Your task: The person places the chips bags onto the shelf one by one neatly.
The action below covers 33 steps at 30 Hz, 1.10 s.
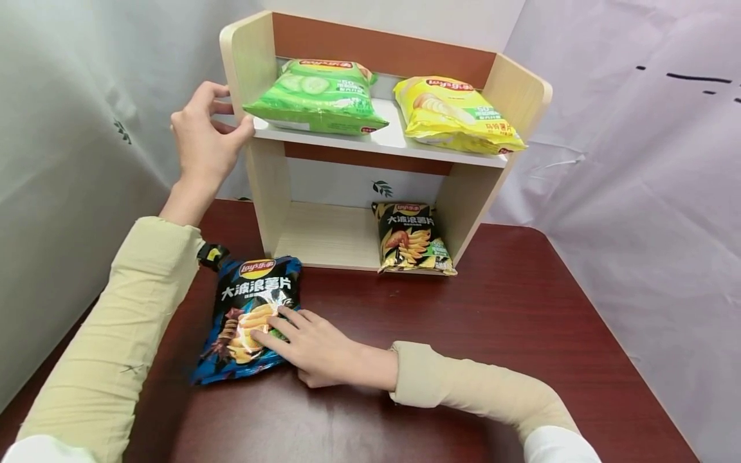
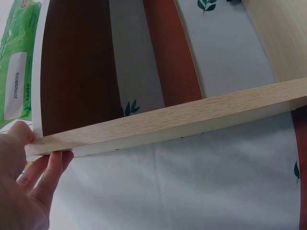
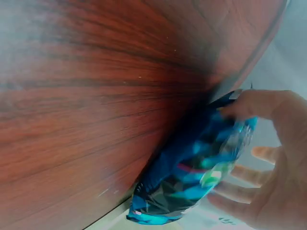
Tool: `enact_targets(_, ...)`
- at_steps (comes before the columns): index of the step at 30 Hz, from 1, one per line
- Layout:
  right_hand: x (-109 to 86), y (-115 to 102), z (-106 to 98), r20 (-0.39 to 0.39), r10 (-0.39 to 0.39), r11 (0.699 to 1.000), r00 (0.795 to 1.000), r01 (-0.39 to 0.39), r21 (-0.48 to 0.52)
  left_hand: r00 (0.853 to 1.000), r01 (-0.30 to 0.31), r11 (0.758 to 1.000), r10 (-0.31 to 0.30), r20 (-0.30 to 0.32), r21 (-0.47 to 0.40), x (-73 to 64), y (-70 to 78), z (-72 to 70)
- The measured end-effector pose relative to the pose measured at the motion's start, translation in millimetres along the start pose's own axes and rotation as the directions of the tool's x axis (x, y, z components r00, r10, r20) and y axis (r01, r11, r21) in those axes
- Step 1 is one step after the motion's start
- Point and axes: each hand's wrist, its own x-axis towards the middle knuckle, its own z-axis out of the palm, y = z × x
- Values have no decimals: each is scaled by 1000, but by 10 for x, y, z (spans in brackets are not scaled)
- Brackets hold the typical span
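My left hand (image 1: 207, 132) grips the left side panel (image 2: 144, 120) of a wooden shelf unit, the thumb on one face and the fingers on the other. On the table, in front of the shelf's left side, lies a black and blue bag of potato chips (image 1: 255, 289). My right hand (image 1: 324, 347) reaches over that bag's right part with spread fingers resting on its front. The right wrist view has the thumb at one edge of the chip bag (image 3: 192, 163) and the fingers on its far side, partly hidden.
A green chip bag (image 1: 321, 96) and a yellow chip bag (image 1: 457, 116) lie on the upper shelf (image 1: 393, 132). Another black chip bag (image 1: 411, 238) leans in the lower compartment's right corner. The dark red table (image 1: 521, 334) meets white curtains (image 1: 625, 225) behind and beside it.
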Motion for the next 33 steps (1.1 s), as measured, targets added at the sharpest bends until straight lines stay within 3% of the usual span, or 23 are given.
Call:
enact_targets(14, -231, 64, 146, -67, 79, 996, 995, -81, -32, 1000, 12, 1000, -12, 7, 9, 12, -11, 16)
enact_targets(23, -247, 34, 205, -128, 175, 984, 976, -175, 13, 1000, 20, 1000, -20, -1, 21, 19, -6, 9)
enact_targets(33, -252, 110, 224, -217, 90, 983, 972, -122, -137, 1000, 27, 999, -27, -2, 21, 26, -12, 15)
